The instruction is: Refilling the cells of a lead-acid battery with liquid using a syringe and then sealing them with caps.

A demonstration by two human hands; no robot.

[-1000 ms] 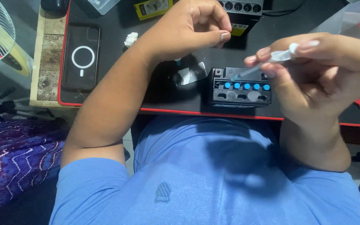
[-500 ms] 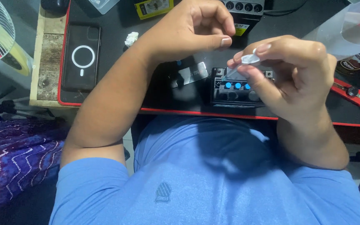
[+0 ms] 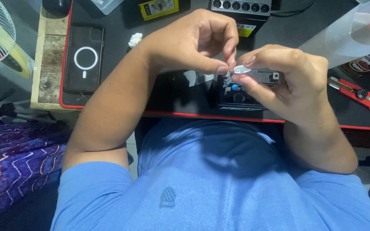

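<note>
Where they were apart, left hand point(image 3: 193, 42) now meets right hand point(image 3: 287, 85) — fingers of both pinching small clear piece point(image 3: 241, 69)

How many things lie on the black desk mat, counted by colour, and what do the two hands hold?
Black: 3, the phone, the small box with blue buttons, the knobbed box
Yellow: 1, the labelled pack
Red: 1, the cutter knife
White: 1, the crumpled scrap
Total: 6
Left hand and right hand pinch one small clear piece.
</note>
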